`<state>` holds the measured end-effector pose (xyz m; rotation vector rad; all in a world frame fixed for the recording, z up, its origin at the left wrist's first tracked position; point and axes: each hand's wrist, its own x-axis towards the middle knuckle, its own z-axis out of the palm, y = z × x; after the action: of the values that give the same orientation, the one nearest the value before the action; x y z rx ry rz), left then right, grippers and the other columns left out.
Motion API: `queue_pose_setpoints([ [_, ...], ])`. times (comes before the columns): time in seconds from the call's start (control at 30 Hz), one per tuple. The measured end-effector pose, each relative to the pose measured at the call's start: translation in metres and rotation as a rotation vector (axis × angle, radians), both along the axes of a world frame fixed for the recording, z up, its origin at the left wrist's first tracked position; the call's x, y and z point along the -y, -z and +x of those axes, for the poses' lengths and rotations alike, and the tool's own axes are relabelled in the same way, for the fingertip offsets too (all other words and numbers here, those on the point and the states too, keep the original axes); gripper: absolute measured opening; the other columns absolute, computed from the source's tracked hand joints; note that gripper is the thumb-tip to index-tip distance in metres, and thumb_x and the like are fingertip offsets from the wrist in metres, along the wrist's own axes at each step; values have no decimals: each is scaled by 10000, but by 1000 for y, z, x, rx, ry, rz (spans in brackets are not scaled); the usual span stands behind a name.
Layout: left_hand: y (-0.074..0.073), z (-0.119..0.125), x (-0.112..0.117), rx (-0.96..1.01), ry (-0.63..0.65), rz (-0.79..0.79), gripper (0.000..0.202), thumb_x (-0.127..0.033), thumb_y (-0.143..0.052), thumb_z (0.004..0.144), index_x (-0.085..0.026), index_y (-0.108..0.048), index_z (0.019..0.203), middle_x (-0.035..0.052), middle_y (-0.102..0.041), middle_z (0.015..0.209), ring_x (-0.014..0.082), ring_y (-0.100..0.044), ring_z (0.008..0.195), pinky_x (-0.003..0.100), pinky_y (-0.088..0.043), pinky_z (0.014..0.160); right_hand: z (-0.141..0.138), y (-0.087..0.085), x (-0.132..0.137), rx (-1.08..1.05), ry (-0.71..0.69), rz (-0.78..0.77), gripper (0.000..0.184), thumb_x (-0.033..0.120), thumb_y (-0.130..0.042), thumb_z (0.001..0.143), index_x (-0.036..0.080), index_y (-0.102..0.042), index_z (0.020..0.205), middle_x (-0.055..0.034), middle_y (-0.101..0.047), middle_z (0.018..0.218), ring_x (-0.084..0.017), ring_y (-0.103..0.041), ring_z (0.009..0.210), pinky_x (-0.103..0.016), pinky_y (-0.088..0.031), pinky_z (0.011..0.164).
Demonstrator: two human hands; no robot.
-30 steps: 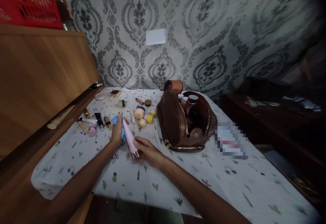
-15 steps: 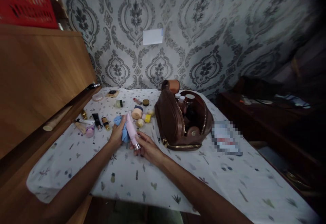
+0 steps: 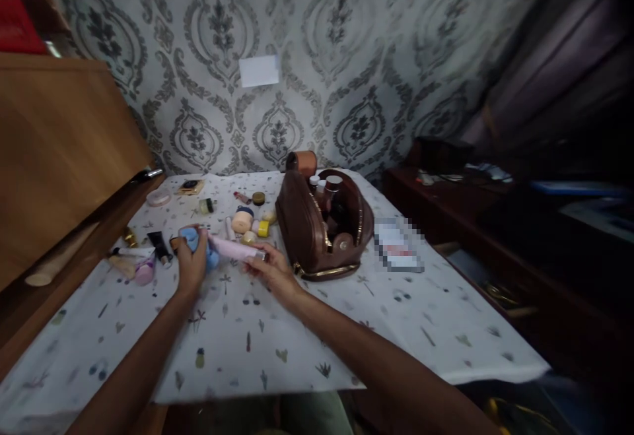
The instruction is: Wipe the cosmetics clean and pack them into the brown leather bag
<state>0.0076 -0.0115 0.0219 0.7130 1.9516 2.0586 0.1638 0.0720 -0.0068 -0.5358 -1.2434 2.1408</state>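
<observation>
A pale pink squeeze tube (image 3: 232, 248) with a silvery cap is held nearly level above the table. My right hand (image 3: 271, 270) pinches it at the cap end. In my left hand (image 3: 192, 260) is a crumpled blue cloth (image 3: 212, 258), gripped beside the tube's other end; whether those fingers also press on the tube is hidden. Just beyond the tube sit a peach jar with a dark lid (image 3: 242, 221) and a small yellow-capped jar (image 3: 263, 229). To the right of my right hand stands an unzipped brown bag (image 3: 302, 230) with several bottles inside.
Several tubes and small bottles, among them a black tube (image 3: 159, 247), lie at the table's left. A wooden cabinet (image 3: 59, 125) borders that side. A blurred-out flat object (image 3: 399, 243) lies right of the bag. Behind is a patterned wall (image 3: 277, 26).
The tube has swung from steeply slanted to nearly level. My left hand has shifted left with the cloth. The whole view has turned to the right.
</observation>
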Motion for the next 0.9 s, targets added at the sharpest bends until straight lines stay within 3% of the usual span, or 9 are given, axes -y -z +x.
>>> queue_pose_setpoints([
  [0.03, 0, 4, 3, -224, -47, -28, 378, -452, -682, 808, -249, -567, 1105, 51, -596, 1068, 222, -586, 1040, 330, -489, 920, -1, 2, 0, 29, 9, 49, 490, 400, -824, 618, 203, -585, 999, 20, -653, 699, -135, -601, 591, -244, -441, 543],
  [0.1, 1, 12, 6, -582, -24, -49, 374, -435, -659, 814, -234, -577, 1119, 83, -584, 1140, 264, -548, 1124, 399, -423, 1023, -2, 7, 1, 81, -8, 143, 469, 417, -806, 629, 208, -605, 997, 38, -617, 656, -123, -549, 542, -244, -426, 515],
  [0.23, 12, 23, 3, -970, 330, -148, 333, -456, -604, 816, -228, -648, 1054, 96, -666, 1026, 304, -588, 1034, 439, -433, 953, -2, 14, 0, 96, 17, 393, 361, 299, -771, 640, 190, -652, 964, 45, -591, 722, -95, -488, 604, -218, -399, 566],
  [0.3, 20, 24, -2, -1061, 425, -202, 331, -469, -564, 835, -223, -676, 1025, 104, -709, 984, 311, -622, 973, 434, -443, 898, -1, 15, 0, 81, 38, 499, 314, 235, -735, 649, 180, -671, 951, 46, -590, 753, -88, -463, 641, -212, -389, 605],
  [0.47, 23, 12, -5, -1011, 351, -330, 376, -546, -510, 843, -233, -715, 882, 113, -759, 919, 308, -668, 877, 386, -466, 830, -1, 18, -2, 132, 44, 480, 350, 285, -755, 661, 151, -703, 980, 60, -515, 652, -81, -420, 605, -202, -348, 567],
  [0.6, 13, -1, -1, -974, 251, -529, 441, -582, -444, 827, -240, -719, 865, 102, -760, 868, 296, -659, 803, 355, -467, 744, -1, 17, -2, 117, 37, 379, 460, 343, -810, 626, 158, -712, 1036, 31, -608, 746, -95, -509, 650, -222, -416, 620],
  [0.73, 5, -9, 1, -936, 140, -676, 453, -587, -403, 815, -232, -639, 663, 84, -664, 631, 264, -601, 617, 327, -425, 609, 2, 8, -1, 155, 17, 283, 555, 426, -836, 624, 180, -705, 1105, 37, -600, 670, -97, -515, 555, -229, -419, 550],
  [0.9, -1, -4, 1, -692, 155, -609, 487, -641, -429, 784, -238, -516, 525, 18, -501, 403, 214, -525, 463, 299, -391, 523, 4, -4, -1, 61, 16, 182, 627, 516, -878, 529, 177, -699, 1024, 12, -630, 742, -118, -553, 604, -228, -429, 535],
])
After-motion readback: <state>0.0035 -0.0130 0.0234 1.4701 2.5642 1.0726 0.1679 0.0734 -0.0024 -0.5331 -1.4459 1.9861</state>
